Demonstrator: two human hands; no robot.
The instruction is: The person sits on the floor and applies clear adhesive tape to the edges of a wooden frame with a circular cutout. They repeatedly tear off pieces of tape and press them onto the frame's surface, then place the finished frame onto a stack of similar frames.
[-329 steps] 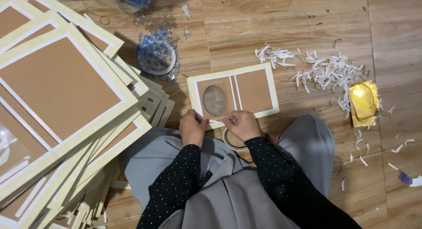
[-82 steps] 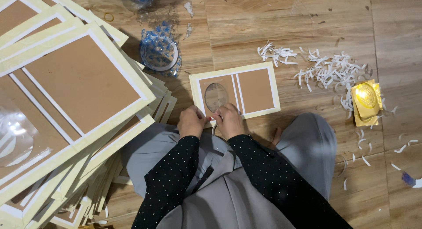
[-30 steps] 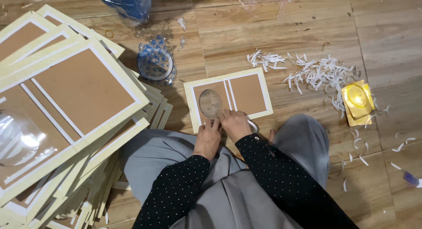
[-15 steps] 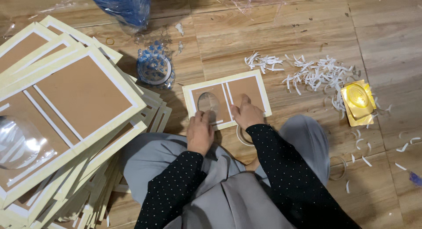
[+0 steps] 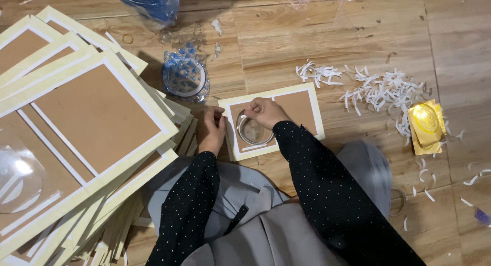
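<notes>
A small cream-bordered card [image 5: 302,100] with two brown panels lies on the wooden floor in front of my knees. On its left panel sits a clear round disc [image 5: 254,132]. My right hand [image 5: 263,111] is over the top of that panel, its fingertips pinched at the disc's upper edge. Along the card's left edge, my left hand [image 5: 211,128] holds it down with the thumb on the border. Both arms wear black dotted sleeves.
A sloping stack of large cream-bordered brown boards [image 5: 97,118] fills the left. A tape roll with a blue pattern [image 5: 184,77] and a blue plastic bag [image 5: 151,0] lie beyond the card. White paper strips [image 5: 378,89] and a gold foil packet [image 5: 427,125] lie to the right.
My right hand has moved from the card's near edge up to the top of the left panel. The left hand has shifted to the card's left edge.
</notes>
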